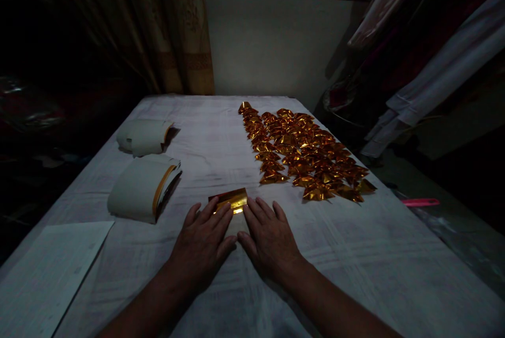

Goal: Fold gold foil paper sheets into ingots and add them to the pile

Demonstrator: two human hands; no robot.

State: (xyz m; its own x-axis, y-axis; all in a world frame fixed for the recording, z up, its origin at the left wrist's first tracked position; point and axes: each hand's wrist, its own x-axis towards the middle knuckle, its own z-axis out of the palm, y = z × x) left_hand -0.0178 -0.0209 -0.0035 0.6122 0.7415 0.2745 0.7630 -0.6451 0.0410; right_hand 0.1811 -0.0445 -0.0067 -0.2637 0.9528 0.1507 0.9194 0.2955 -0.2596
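A shiny gold foil paper, partly folded, lies on the cloth-covered table in front of me. My left hand rests flat with its fingertips on the paper's left and near part. My right hand lies palm down, its fingertips at the paper's right end. The fingers of both hands are stretched out, and the thumbs nearly meet. Part of the paper is hidden under the fingers. Beyond and to the right sit many folded gold foil pieces, with a narrow row of them along their left side.
Two curved stacks of pale paper, a nearer one and a farther one, stand on the left. A white sheet lies at the near left. Beside the table's right edge is a pink handle. Clothes hang at right.
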